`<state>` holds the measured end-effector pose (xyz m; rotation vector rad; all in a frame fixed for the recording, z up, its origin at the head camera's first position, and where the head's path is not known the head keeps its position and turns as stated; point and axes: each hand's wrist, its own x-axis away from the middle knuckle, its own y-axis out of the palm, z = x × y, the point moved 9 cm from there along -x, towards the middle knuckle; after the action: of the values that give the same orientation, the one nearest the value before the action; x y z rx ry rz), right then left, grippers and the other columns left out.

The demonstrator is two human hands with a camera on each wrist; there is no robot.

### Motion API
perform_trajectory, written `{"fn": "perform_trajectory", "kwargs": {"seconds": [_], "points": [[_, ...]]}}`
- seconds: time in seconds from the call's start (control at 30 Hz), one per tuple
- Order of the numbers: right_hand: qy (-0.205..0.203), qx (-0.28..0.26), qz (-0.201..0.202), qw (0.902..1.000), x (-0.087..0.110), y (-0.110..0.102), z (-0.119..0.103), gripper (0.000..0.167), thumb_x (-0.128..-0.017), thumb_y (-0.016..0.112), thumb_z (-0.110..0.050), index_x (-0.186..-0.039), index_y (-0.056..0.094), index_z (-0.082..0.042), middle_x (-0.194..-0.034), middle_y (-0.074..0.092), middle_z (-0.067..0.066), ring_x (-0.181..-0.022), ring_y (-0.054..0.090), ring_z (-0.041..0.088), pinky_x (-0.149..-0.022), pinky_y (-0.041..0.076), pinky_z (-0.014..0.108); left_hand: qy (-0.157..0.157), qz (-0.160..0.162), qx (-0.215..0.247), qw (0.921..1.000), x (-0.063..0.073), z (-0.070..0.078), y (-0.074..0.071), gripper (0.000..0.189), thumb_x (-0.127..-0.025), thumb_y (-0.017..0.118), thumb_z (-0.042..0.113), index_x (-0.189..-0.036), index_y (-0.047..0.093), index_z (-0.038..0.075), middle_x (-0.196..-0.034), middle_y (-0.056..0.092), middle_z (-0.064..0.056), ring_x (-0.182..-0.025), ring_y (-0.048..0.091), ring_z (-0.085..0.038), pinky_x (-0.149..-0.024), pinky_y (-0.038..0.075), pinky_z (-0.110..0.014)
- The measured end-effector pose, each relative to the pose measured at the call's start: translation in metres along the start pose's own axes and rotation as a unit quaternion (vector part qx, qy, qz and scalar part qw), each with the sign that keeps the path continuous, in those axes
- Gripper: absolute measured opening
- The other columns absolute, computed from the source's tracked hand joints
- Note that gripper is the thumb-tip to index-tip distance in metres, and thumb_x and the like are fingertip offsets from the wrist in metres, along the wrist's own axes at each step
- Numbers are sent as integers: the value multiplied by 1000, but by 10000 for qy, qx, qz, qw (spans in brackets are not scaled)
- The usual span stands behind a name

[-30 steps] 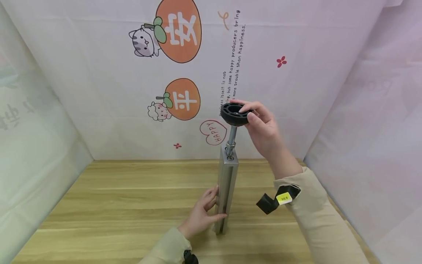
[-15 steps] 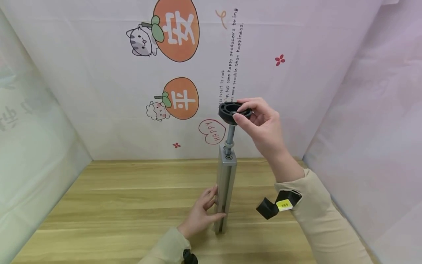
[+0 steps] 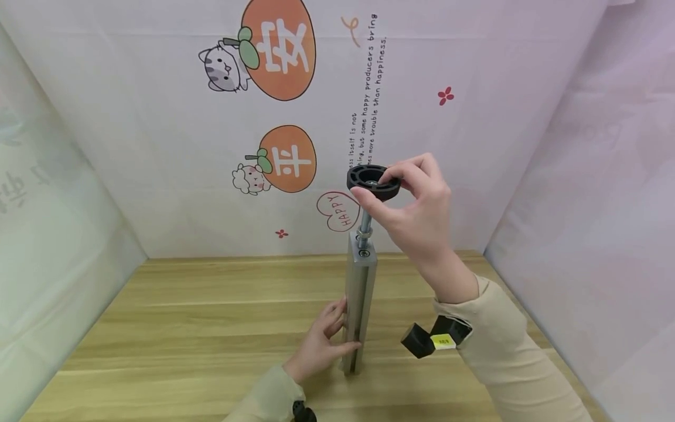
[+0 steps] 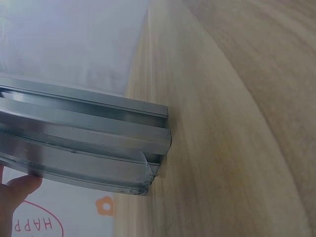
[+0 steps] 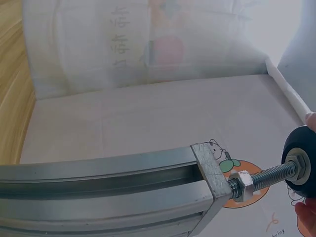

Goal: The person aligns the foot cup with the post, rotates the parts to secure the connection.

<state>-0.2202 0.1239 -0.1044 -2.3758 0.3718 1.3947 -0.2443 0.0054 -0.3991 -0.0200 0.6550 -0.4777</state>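
Observation:
A grey aluminium profile (image 3: 361,293) stands upright on the wooden table, its lower end touching the wood in the left wrist view. From its metal end plate (image 5: 212,170) rises a threaded rod (image 5: 271,176) carrying a hex nut (image 5: 243,186). Topping the rod is a round black leveling foot (image 3: 387,190), cup side up. My right hand (image 3: 422,211) grips its rim, thumb on the near side and fingers reaching over the cup. Low on the profile, my left hand (image 3: 321,343) holds it between thumb and fingers; most of that hand is outside the left wrist view.
The wood-grain table (image 3: 211,328) spreads around the profile. White printed cloth (image 3: 158,146) hangs behind it, with more white cloth (image 3: 590,193) along both sides. A black wrist camera (image 3: 422,340) sticks out from the right sleeve.
My right thumb has swung leftward round the near side of the leveling foot, and the hand has turned with it. My left hand and the profile stay in place.

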Motion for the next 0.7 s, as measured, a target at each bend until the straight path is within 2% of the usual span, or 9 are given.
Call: {"fn": "perform_trajectory", "kwargs": {"seconds": [0.1, 0.17, 0.27, 0.37, 0.5, 0.57, 0.63, 0.7], "points": [[-124, 101, 48, 9999, 0, 0, -1, 33, -67, 85, -14, -77, 60, 5, -85, 44, -3, -88, 50, 9, -82, 54, 19, 49, 13, -17, 10000, 0, 0, 0, 89, -78, 72, -4, -149, 23, 16, -135, 37, -13, -123, 39, -1, -104, 43, -28], [-233, 102, 74, 9996, 1, 0, -1, 41, -70, 84, -28, -77, 60, 5, -86, 42, -9, -88, 50, 8, -82, 54, 19, 80, 14, -47, 10000, 1, -1, 0, 90, -78, 72, -5, -149, 23, 16, -135, 37, -16, -122, 40, -1, -103, 44, -28], [-418, -44, 153, 9990, 2, -1, -1, 56, -74, 76, -49, -79, 62, 6, -90, 41, -17, -89, 49, 8, -80, 52, 17, 84, 16, -86, 9999, 0, -1, 0, 90, -77, 72, -5, -150, 23, 17, -134, 36, -20, -122, 40, -1, -103, 44, -29], [-502, -337, 243, 9979, 4, -2, 1, 68, -77, 67, -61, -85, 65, 7, -94, 45, -16, -90, 49, 9, -79, 50, 18, 124, 3, -92, 9999, 0, 0, 0, 90, -78, 72, -5, -150, 23, 17, -134, 37, -20, -123, 40, -1, -103, 44, -30], [-529, -592, 177, 9967, 6, -2, 5, 67, -85, 60, -58, -98, 64, 7, -98, 53, 2, -94, 49, 10, -82, 50, 21, 207, 3, -61, 9998, 0, 1, 0, 90, -78, 72, -5, -150, 23, 18, -134, 38, -13, -122, 40, -1, -102, 45, -27], [-426, -710, 32, 9966, 6, 0, 9, 58, -90, 55, -48, -105, 61, 8, -100, 53, 10, -95, 50, 10, -83, 50, 21, 202, 2, -23, 9998, 1, 2, 0, 91, -78, 72, -6, -150, 23, 18, -135, 37, -10, -122, 40, -1, -102, 45, -25], [-212, -891, -112, 9957, 6, 2, 15, 49, -91, 49, -35, -110, 58, 9, -102, 54, 10, -95, 50, 9, -83, 48, 20, 173, 0, -31, 9998, 1, 2, 0, 90, -78, 72, -5, -150, 23, 18, -135, 37, -9, -122, 40, -1, -102, 44, -25], [212, -1509, -317, 9878, 5, 6, 25, 40, -88, 46, -24, -113, 58, 6, -102, 56, 6, -95, 51, 9, -84, 47, 22, 85, 1, -34, 10000, 1, 1, 0, 90, -78, 72, -4, -150, 23, 19, -136, 37, -9, -122, 40, 0, -103, 44, -25]]}}
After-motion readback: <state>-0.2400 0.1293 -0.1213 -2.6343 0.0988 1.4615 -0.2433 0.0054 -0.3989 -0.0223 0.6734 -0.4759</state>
